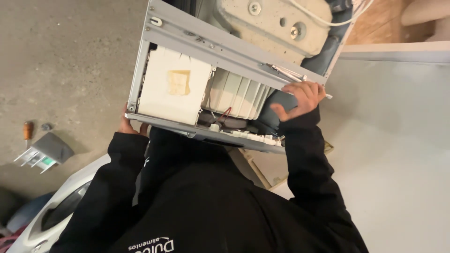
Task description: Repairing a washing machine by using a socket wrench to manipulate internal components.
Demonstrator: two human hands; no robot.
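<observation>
Hands [300, 96] grip an opened washing machine [197, 61] on seemingly concrete floor [65, 61].

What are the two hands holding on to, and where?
Both grip the opened washing machine: the right hand on its top frame rail, the left hand on the front corner.

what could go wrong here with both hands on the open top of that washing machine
The right hand grips a bare metal rail, so a sharp edge could cut it. Thin wires run near the front and could snag. The drawer and screwdriver on the floor could be stepped on.
</observation>
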